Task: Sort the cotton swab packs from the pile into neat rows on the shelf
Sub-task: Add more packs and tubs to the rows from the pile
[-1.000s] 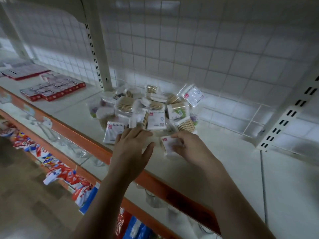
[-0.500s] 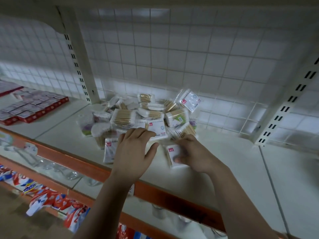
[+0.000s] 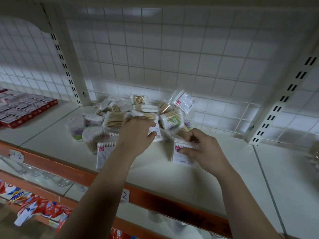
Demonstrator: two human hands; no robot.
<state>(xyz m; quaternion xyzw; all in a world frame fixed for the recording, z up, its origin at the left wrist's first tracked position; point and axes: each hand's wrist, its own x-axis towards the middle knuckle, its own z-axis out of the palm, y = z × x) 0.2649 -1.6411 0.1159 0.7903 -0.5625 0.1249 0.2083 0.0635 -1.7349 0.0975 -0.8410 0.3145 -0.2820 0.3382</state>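
Cotton swab packs [image 3: 138,116] lie in a loose heap at the back of a white shelf [image 3: 172,178], against a wire grid panel [image 3: 172,57]. No row is formed yet.

Head view, looking down at two bare forearms. The left hand [image 3: 138,133] reaches into the front of the heap, fingers curled over a white-faced pack [image 3: 157,133] with the thumb at its near edge. The right hand [image 3: 203,149] pinches an upright pack [image 3: 181,156] that stands on its lower edge on the shelf, just right of the heap. Another flat pack [image 3: 105,154] lies at the shelf's front edge.

The packs look light and thin — clear crinkly film over rows of wooden sticks, likely slippery, and stiff along the sticks. Taking hold across the two long edges seems best. Pulling from the heap's base could shift the packs above.

Writing: each white face carries a small red square logo, too small to read. One pack has a green label [image 3: 173,120]. A handwritten tag [image 3: 16,156] on the orange shelf rail ends in "-2". Red boxes [image 3: 25,111] sit in rows at far left — their print is illegible.
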